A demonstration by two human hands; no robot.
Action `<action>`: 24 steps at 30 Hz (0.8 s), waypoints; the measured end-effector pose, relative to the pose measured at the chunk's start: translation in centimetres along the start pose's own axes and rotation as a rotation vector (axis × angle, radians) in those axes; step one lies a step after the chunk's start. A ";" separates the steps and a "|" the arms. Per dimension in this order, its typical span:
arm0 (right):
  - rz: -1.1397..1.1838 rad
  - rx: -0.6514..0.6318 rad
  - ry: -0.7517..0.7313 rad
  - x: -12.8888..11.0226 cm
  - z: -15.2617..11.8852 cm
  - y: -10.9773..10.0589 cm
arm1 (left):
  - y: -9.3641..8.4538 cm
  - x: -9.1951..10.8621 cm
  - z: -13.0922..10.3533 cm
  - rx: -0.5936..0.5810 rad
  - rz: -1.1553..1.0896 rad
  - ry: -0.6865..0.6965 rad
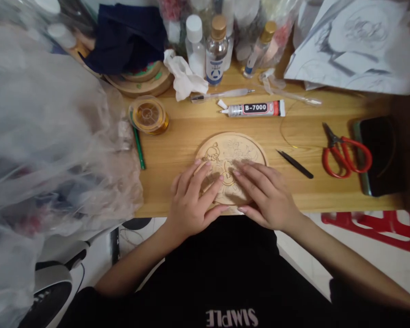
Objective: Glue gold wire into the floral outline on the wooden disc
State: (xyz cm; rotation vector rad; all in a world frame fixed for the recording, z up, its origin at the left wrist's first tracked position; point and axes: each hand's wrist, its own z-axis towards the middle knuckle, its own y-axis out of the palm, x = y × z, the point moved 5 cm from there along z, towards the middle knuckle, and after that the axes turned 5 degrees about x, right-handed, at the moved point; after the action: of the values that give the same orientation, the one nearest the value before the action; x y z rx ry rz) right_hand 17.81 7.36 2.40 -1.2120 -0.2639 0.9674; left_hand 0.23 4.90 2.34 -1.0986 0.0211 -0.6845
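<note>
A round wooden plate [239, 142] lies near the table's front edge, with a line drawing and gold wire shapes on its face. My left hand [193, 196] rests on its left side, fingers spread. On the right side lies my right hand [268, 193], its fingers stretched over the drawing. Between the two hands a curled gold wire [228, 177] shows. Both thumbs are at the plate's front rim. Black tweezers [294, 163] lie to the right of the plate, and a B-7000 glue tube [254, 109] lies behind it.
Red-handled pliers [346, 157] and a phone [379, 155] are at the right. A wire spool [149, 115] and green pencil [139, 148] sit left, beside plastic bags [54, 127]. Bottles [216, 54], a crumpled tissue [186, 77], a pen [225, 94] and drawn sheets [355, 45] are behind.
</note>
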 end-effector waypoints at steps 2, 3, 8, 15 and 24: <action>-0.012 -0.020 -0.001 0.0 0.1 0.1 | 0.1 0.2 0.1 -0.001 0.013 0.020; -0.022 -0.028 0.000 0.0 0.1 0.2 | 0.1 0.3 0.1 0.002 0.024 0.025; -0.123 -0.025 -0.011 -0.3 0.2 0.4 | 0.2 0.4 0.2 -0.015 0.051 0.023; -0.098 -0.014 0.035 0.0 0.1 0.3 | 0.4 0.3 0.1 -0.044 0.010 0.021; -0.154 -0.015 -0.007 -0.1 0.0 0.4 | 0.1 0.8 0.4 -0.080 -0.019 0.141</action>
State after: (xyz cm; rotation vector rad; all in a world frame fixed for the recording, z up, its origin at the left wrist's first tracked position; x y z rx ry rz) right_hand 17.53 7.27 2.11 -1.1842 -0.3655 0.8369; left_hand 1.04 4.83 2.70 -1.1269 0.1595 -0.7829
